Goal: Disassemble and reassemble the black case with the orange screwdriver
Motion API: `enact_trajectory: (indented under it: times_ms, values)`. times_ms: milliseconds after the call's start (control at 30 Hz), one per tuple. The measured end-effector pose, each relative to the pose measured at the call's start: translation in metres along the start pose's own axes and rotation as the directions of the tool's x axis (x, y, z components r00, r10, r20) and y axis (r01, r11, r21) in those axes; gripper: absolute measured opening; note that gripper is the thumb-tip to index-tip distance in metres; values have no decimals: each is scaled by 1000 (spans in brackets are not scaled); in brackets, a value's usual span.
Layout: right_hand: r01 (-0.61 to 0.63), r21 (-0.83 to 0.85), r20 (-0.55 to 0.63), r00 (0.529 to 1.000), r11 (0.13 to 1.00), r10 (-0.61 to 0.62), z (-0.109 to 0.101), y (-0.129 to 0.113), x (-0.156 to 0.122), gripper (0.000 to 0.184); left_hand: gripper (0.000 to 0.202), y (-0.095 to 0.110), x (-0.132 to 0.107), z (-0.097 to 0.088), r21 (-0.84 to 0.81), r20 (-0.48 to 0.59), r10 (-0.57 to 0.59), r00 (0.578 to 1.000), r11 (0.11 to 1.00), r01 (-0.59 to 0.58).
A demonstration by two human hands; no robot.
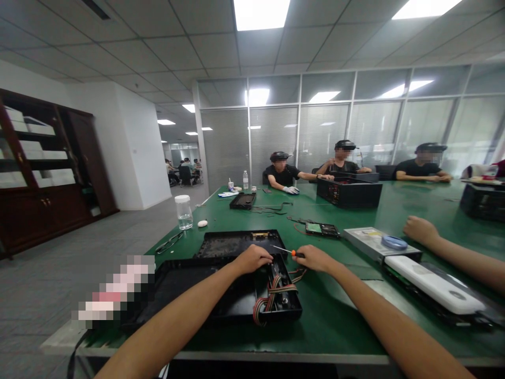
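Observation:
In front of me lies a shallow black casing (236,308), open side up. Striped ribbon wires (272,300) loop over its right-hand end. My left hand (254,259) rests over the casing's far side with its fingers curled closed; what they grip, if anything, is hidden. Just right of it, my right hand (312,258) is wrapped around a screwdriver (294,253) with an orange and black handle. The screwdriver's thin metal shaft points left, above the casing's far right corner and close to my left fingers. Behind the casing is another flat black panel (221,243).
A circuit board with wires (321,229), a metal box (366,242) and a long white device (437,287) lie to the right, beside another person's fist (420,230). A clear jar (183,213) and eyeglasses (169,243) are left. People sit across the green table (327,326).

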State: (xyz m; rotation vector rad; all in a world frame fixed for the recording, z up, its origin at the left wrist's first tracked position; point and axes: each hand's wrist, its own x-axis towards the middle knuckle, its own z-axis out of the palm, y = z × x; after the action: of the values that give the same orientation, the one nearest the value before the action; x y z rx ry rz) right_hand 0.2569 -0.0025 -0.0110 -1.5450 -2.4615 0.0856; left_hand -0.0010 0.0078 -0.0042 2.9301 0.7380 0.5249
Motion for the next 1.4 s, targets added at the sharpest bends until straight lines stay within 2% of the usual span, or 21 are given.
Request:
enact_trajectory:
  times_ms: [167,300,367,533,600,700,867,1000,1200,1300,1400]
  values:
    - [-10,51,-173,985,999,19,-7,-1,1,36,23,0,0,4,16,-13,46,999,999,-46]
    - [17,284,-284,956,959,68,-11,4,3,27,21,1,-1,1,-12,-6,59,998,998,-59]
    - [42,434,-282,955,900,92,-13,7,2,21,20,1,-1,-1,-25,8,60,998,998,-60]
    - [45,754,-122,990,655,73,-21,6,-2,30,19,-2,0,-4,-53,-14,36,999,998,-37]
    - [70,809,-148,985,584,86,-27,4,-2,35,20,-2,0,-2,-69,-52,13,999,997,-17]
    - [99,841,-230,955,532,187,-33,2,-2,42,20,-1,1,2,-87,-91,-26,996,996,18]
    - [133,832,-369,858,538,357,-34,4,-3,41,18,3,5,4,-51,-58,-52,997,997,49]
    - [177,832,-426,811,525,401,-31,3,-2,41,18,3,3,1,-58,-19,-35,999,998,34]
    - [191,755,-457,840,627,294,-25,-1,-1,36,16,2,1,-3,-74,4,-26,1000,997,26]
    - [186,725,-447,860,664,247,-22,-3,-1,36,14,3,3,-5,-90,29,-83,996,992,86]
    - [182,678,-468,853,712,229,-19,-5,0,36,16,4,5,-6,-107,47,-139,989,984,143]
